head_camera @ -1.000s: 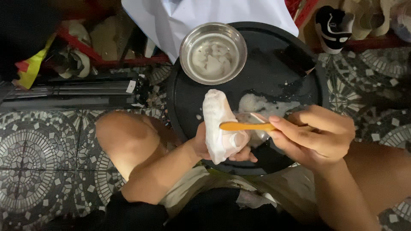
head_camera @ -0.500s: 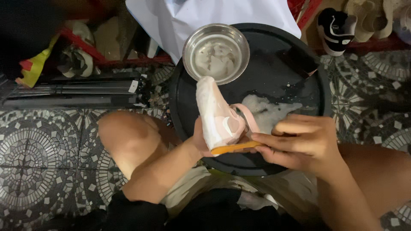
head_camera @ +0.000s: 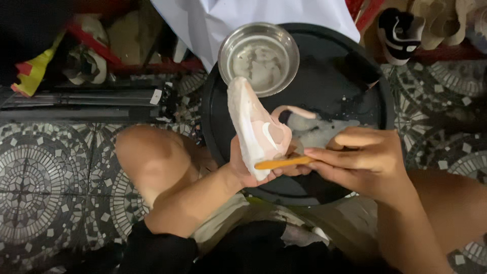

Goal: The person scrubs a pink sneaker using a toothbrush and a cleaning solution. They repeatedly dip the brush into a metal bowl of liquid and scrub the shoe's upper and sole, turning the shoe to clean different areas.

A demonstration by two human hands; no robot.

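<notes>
From the head view I see the shoe (head_camera: 256,127) has tipped sideways since a moment ago, its side now facing up over the black tray (head_camera: 350,91). The steel bowl (head_camera: 259,57) sits just beyond its toe. My left hand (head_camera: 243,170) cups the shoe from below, fingers curled; my right hand (head_camera: 365,157) pinches the orange brush (head_camera: 281,163) against the heel.

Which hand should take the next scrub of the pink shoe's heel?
Right, probably. The right hand already grips the orange brush against the pink shoe, while the left hand is busy holding that shoe above the black basin.
</notes>
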